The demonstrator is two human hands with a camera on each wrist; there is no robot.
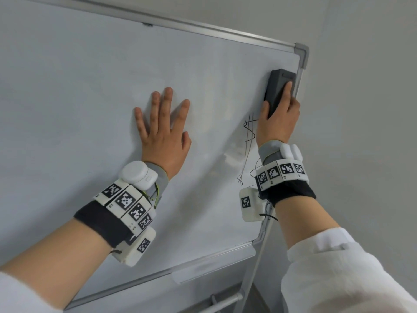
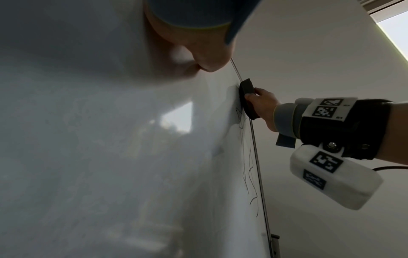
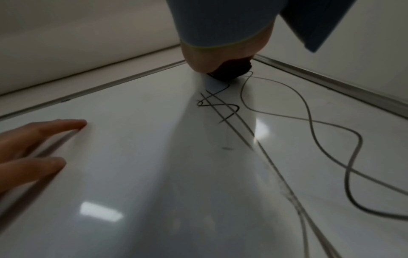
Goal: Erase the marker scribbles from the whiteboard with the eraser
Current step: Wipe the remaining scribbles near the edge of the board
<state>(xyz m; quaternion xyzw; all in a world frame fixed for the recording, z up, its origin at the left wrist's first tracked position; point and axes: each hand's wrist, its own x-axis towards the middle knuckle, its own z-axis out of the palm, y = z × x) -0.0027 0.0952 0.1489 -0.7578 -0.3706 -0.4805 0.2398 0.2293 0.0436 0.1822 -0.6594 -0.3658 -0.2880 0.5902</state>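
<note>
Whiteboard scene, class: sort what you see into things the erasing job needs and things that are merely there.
Needed for the job:
whiteboard
eraser, gripped by the right hand
marker scribbles
left hand, flat on the board

Merely there:
wall
board's stand

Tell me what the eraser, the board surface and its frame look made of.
Eraser: dark grey matte body, likely plastic; fuzzy dark underside in the right wrist view suggests felt. Whiteboard: glossy white coated panel, mirroring lights. Frame: brushed silver, probably aluminium; grey corner cap looks plastic.
</note>
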